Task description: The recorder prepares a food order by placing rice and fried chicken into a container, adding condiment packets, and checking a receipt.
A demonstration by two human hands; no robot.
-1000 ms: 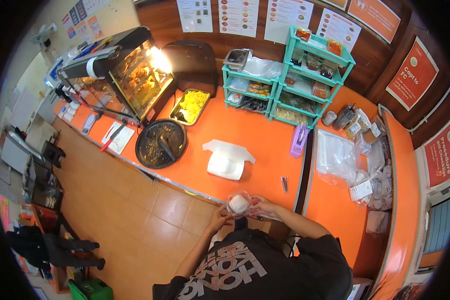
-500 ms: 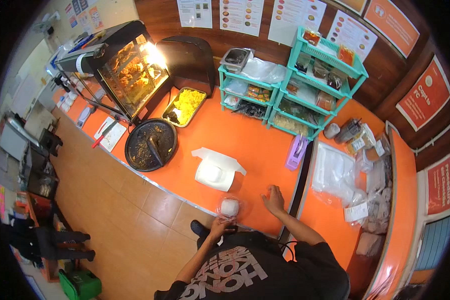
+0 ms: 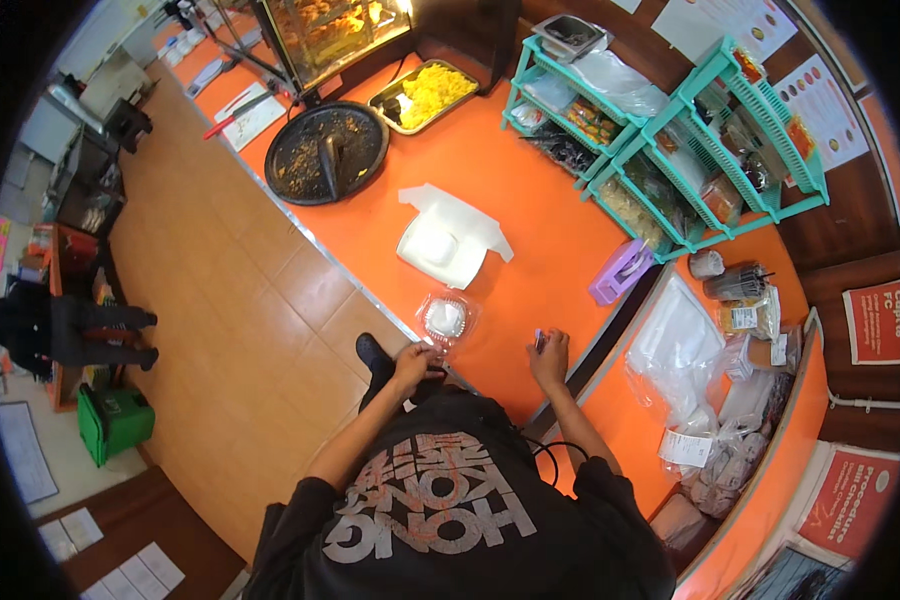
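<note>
A clear plastic clamshell container [image 3: 446,318] with a round white item inside sits near the counter's front edge. My left hand [image 3: 413,366] is closed at its near edge, the fingertips pinching the plastic. To the right, my right hand [image 3: 550,360] is closed around a small dark object [image 3: 540,340], too small to name. Just beyond the container stands an open white carton [image 3: 450,262] with its flaps spread, holding a white rounded mound.
A black round pan [image 3: 298,168], a tray of yellow rice [image 3: 430,95] and a heated glass display are farther left. Teal racks [image 3: 660,200] and a purple tape dispenser [image 3: 622,272] stand right. Plastic bags [image 3: 675,345] lie on the side counter. Another person [image 3: 80,332] stands far left.
The view has turned, so the counter sits differently in the picture. My right hand, spread and bare earlier, is now closed on a small dark object. My left hand stays at the container.
</note>
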